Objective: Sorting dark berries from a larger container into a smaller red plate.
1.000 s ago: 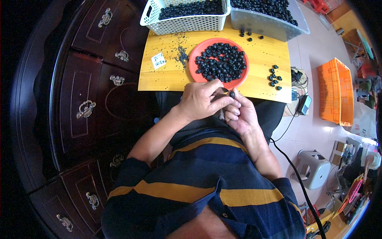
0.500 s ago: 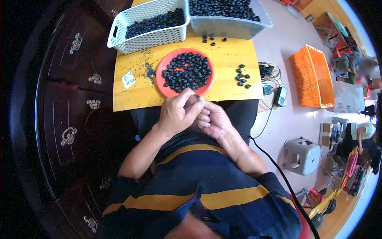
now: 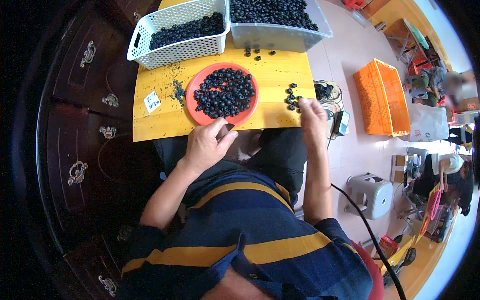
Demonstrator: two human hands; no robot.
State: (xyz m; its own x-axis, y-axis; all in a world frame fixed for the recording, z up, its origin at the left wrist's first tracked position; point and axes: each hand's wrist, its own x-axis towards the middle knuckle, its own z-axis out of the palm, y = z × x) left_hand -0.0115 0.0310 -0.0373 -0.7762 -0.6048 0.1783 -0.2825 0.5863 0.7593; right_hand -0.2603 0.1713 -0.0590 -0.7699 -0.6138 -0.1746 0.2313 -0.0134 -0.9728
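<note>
A red-orange round plate [image 3: 192, 111] carries many small black rounded parts [image 3: 225, 95] with holes in them. My left hand [image 3: 206, 146] is closed at the plate's near rim. A small dark piece shows between its thumb and forefinger, too small to name. Over at the table's right edge, my right hand [image 3: 314, 121] has its fingers drawn together beside a loose cluster of the same black parts [image 3: 292, 95]. Its fingertips hide part of that cluster, and whether a part is pinched in them cannot be seen.
Behind the plate stand a white perforated basket [image 3: 186, 51] and a clear plastic bin [image 3: 270, 39], both holding black parts. Dark trimmings [image 3: 178, 92] and a white label [image 3: 152, 102] lie left on the yellow table [image 3: 160, 125]. An orange crate [image 3: 382, 100] and grey stool [image 3: 371, 195] stand right.
My hands were together in front of the plate; now they are apart. The right hand has moved right to the loose cluster, while the left stays near the plate.
</note>
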